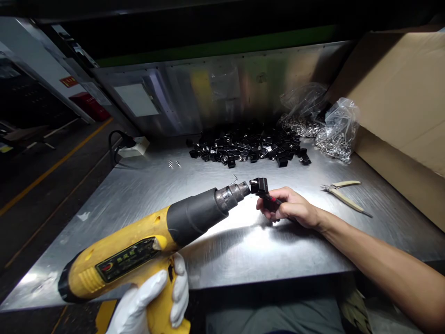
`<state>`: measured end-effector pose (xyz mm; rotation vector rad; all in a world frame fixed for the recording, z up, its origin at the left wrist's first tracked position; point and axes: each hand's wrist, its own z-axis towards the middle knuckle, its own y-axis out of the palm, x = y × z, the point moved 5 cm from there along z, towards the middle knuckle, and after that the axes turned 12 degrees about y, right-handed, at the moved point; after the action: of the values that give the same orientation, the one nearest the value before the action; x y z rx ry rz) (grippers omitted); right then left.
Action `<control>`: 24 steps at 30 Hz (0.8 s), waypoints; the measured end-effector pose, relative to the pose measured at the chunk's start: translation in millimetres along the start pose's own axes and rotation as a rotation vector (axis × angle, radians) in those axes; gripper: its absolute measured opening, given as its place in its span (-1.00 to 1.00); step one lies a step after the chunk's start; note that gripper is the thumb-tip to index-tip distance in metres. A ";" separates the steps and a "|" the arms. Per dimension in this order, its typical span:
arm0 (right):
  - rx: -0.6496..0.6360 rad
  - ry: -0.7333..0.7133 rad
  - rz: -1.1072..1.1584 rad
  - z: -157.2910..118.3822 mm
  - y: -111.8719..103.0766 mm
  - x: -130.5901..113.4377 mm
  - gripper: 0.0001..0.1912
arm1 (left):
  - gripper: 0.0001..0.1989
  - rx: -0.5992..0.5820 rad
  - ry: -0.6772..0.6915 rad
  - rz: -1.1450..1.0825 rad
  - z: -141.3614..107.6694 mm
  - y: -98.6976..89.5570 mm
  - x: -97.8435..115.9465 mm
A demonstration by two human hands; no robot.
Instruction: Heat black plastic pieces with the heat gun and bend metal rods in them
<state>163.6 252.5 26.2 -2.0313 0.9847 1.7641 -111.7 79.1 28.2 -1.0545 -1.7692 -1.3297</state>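
Gripping heat gun (139,243) in left fingers (178,290), pinching black piece (260,185) near nozzle (231,197) in right fingers (283,194), apparently mid-piece, with black pile (245,144) near tabletop's (121,199) far edge, completion unverified

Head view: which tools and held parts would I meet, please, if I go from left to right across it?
Yellow heat gun → black part held in the bare right hand → pliers with pale handles.
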 end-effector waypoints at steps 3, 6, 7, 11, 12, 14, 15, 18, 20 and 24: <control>-0.002 0.004 -0.008 -0.4 1.2 -1.8 -0.61 | -0.70 -0.001 -0.002 -0.003 0.4 -0.4 -0.4; 0.000 0.005 -0.012 -1.1 2.0 -3.0 -0.60 | -0.70 -0.003 -0.003 0.002 1.1 -0.7 -0.5; 0.001 0.005 -0.013 -1.2 2.1 -3.1 -0.60 | -0.70 -0.004 -0.001 0.004 1.2 -0.5 -0.4; 0.004 0.002 -0.020 -0.8 1.8 -2.5 -0.59 | -0.70 0.001 0.010 0.017 0.7 1.5 0.9; 0.005 0.000 -0.022 -0.6 1.6 -2.4 -0.59 | -0.70 0.005 0.013 0.018 0.4 2.2 1.2; 0.006 -0.004 -0.028 -0.1 1.4 -2.4 -0.58 | -0.70 0.014 0.020 0.018 -0.1 3.6 1.8; 0.006 -0.006 -0.031 0.1 1.3 -2.5 -0.58 | -0.70 0.019 0.024 0.018 -0.2 4.1 2.1; 0.010 -0.013 -0.041 0.4 1.3 -3.0 -0.59 | -0.68 0.037 0.025 0.028 0.7 3.9 2.7; 0.014 -0.014 -0.044 0.3 1.4 -3.2 -0.60 | -0.68 0.044 0.004 0.043 1.7 3.0 2.5; 0.018 -0.015 -0.048 -0.1 1.8 -3.9 -0.60 | -0.69 0.053 -0.020 0.060 3.6 1.8 3.1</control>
<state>162.4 252.3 30.3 -2.0102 0.9361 1.7375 -111.6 83.6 30.8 -1.0867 -1.7643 -1.2340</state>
